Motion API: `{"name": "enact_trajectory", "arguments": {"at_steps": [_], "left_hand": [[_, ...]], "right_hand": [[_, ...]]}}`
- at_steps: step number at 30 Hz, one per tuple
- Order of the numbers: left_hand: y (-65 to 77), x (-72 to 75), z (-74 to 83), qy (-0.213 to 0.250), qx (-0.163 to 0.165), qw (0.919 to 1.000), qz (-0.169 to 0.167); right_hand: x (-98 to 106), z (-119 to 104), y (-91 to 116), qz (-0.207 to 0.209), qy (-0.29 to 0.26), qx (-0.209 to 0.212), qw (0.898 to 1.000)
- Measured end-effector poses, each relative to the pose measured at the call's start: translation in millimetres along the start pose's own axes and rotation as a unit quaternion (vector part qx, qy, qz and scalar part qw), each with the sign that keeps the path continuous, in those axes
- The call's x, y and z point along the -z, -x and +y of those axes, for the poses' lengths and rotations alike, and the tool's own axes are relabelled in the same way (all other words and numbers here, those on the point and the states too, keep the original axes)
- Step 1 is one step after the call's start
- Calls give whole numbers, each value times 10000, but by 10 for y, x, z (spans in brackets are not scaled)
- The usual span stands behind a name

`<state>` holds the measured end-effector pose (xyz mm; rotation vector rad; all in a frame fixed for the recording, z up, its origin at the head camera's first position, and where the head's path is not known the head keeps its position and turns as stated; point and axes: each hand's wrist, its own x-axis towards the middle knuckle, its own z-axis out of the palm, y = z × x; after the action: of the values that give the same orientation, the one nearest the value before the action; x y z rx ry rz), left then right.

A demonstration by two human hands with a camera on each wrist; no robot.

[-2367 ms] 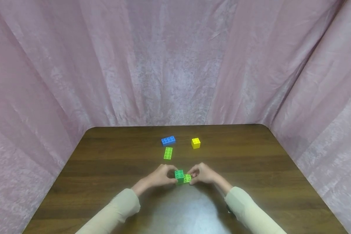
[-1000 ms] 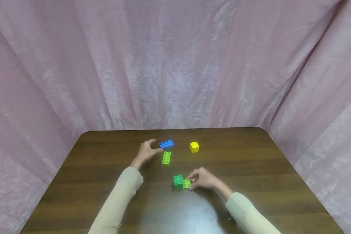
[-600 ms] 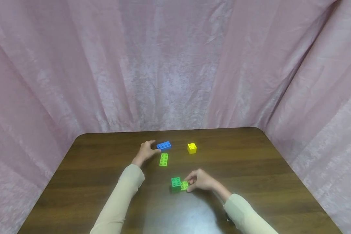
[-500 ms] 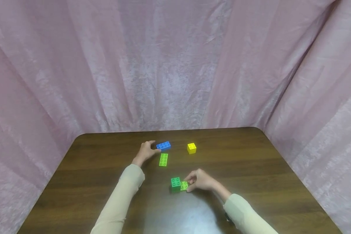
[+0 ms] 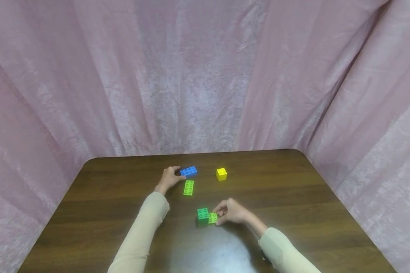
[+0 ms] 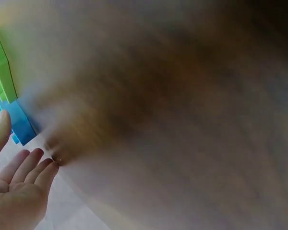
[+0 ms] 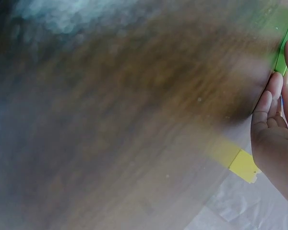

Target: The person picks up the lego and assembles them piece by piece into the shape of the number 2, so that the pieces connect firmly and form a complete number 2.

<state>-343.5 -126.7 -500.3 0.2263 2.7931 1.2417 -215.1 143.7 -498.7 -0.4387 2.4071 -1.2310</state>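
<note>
My left hand is at the left end of the blue building brick, thumb on the near side and fingers on the far side. In the left wrist view, the thumb overlaps the blue brick and the extended fingers lie a little apart from it. My right hand pinches the right end of a flat lime-green brick between thumb and fingers. A taller green brick stands at that brick's left side, hiding part of it.
Just in front of the blue brick lies another flat lime-green brick. A yellow brick stands right of the blue one. The brown wooden table ends at a pink curtain behind.
My left hand has let go of the green brick and moved forward and left to the blue brick, staying there lately. The right hand keeps its pinch. The view has shifted slightly.
</note>
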Motion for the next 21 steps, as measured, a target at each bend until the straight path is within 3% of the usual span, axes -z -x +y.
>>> {"name": "enact_trajectory", "arguments": {"at_steps": [21], "left_hand": [[-8, 27, 53, -242, -77, 9995, 192]], "right_hand": [[0, -7, 9, 45, 39, 0, 10000]]}}
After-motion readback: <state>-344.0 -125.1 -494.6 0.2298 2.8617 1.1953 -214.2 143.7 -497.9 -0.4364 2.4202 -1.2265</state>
